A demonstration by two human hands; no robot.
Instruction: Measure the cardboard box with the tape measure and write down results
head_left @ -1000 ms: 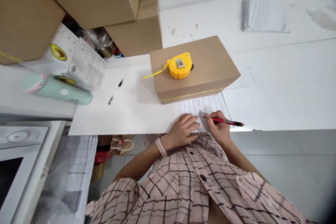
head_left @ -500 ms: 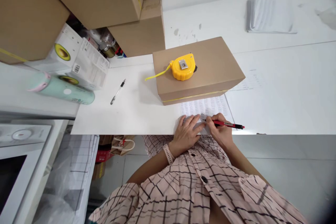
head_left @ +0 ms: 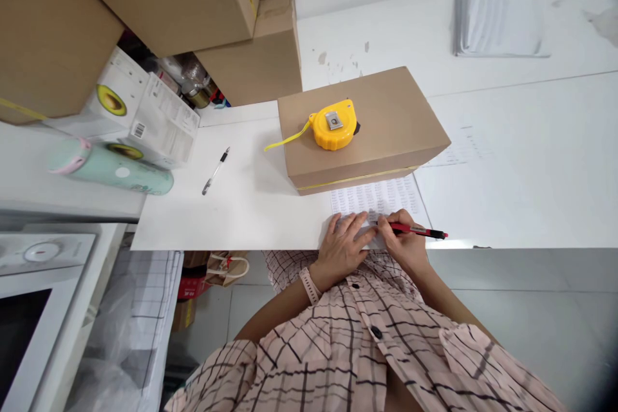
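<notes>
My left hand (head_left: 344, 241) lies flat with fingers spread on the lower part of a printed sheet (head_left: 374, 197) at the table's front edge. In my right hand (head_left: 404, 244) is a red and black pen (head_left: 419, 230), its tip down on the sheet just right of my left fingers. Directly behind the sheet stands a closed brown cardboard box (head_left: 386, 112), covering the sheet's far end. On top of the box rests a yellow tape measure (head_left: 334, 125) with a yellow strap hanging toward the left.
A clear pen with black cap (head_left: 215, 170) lies on the white table (head_left: 261, 219). At left are a mint bottle (head_left: 113, 167), avocado-printed cartons (head_left: 161, 119) and stacked cardboard boxes (head_left: 255, 64). A stack of papers (head_left: 505, 24) sits at the back right. A microwave (head_left: 43, 309) stands lower left.
The view has shifted very slightly. Both hands and the pen stay in nearly the same place on the sheet; nothing is picked up or let go.
</notes>
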